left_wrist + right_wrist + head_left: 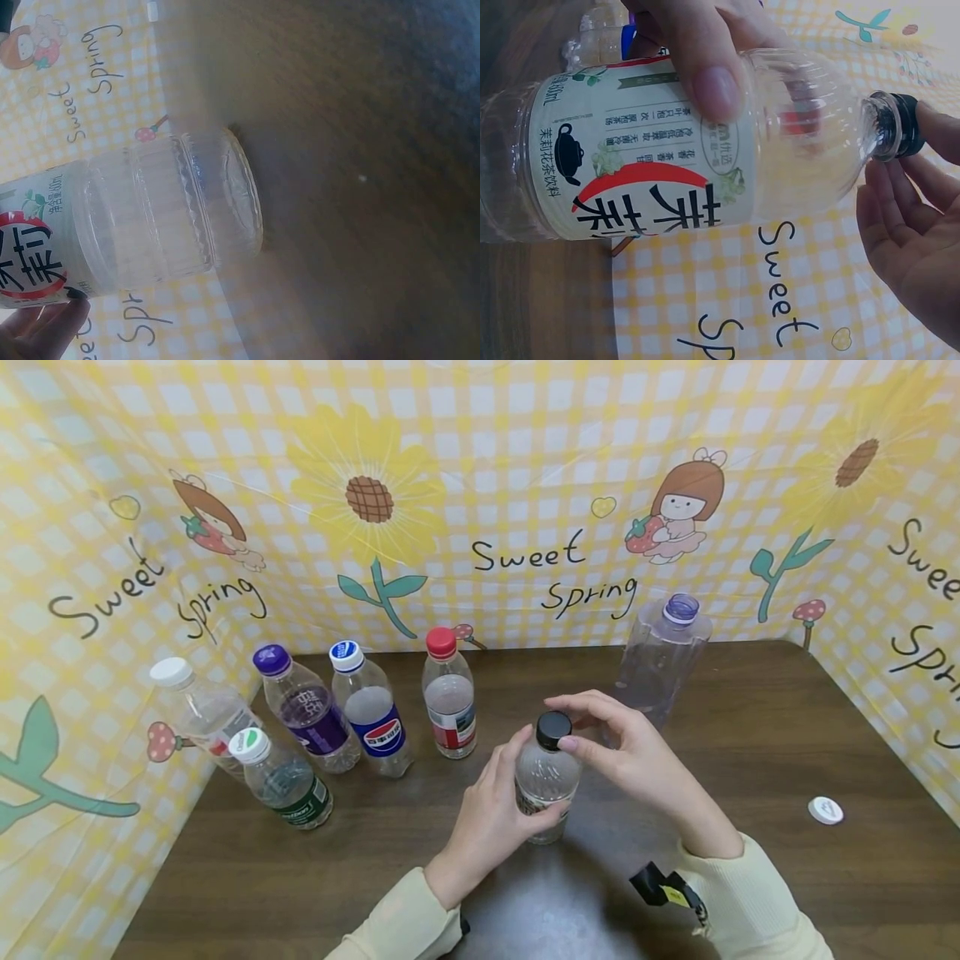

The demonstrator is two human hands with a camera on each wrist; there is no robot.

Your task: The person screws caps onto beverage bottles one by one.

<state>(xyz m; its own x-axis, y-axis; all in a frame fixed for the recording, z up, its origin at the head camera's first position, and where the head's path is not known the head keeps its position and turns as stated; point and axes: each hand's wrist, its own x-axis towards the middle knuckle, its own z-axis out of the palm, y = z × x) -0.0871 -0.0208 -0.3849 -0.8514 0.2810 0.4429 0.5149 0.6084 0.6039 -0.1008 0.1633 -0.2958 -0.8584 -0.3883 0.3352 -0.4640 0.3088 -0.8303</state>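
A transparent plastic bottle (549,777) stands upright on the brown table in front of me, topped by a black cap (553,729). My left hand (487,814) grips its body, thumb on the near side and fingers round the left. With thumb and fingers, my right hand (637,756) pinches the black cap at the neck. In the right wrist view, the bottle's pale label (637,150) carries a teapot picture and large black characters, partly behind the left thumb. The bottle's base (236,195) shows in the left wrist view, apparently on the tabletop.
Left of the hands stand bottles with a red cap (441,643), a blue-and-white cap (347,656), a purple cap (272,660), and white caps. An uncapped transparent bottle (660,652) stands behind my right hand. A loose white cap (826,810) lies at right. Checkered cloth (510,460) surrounds the table.
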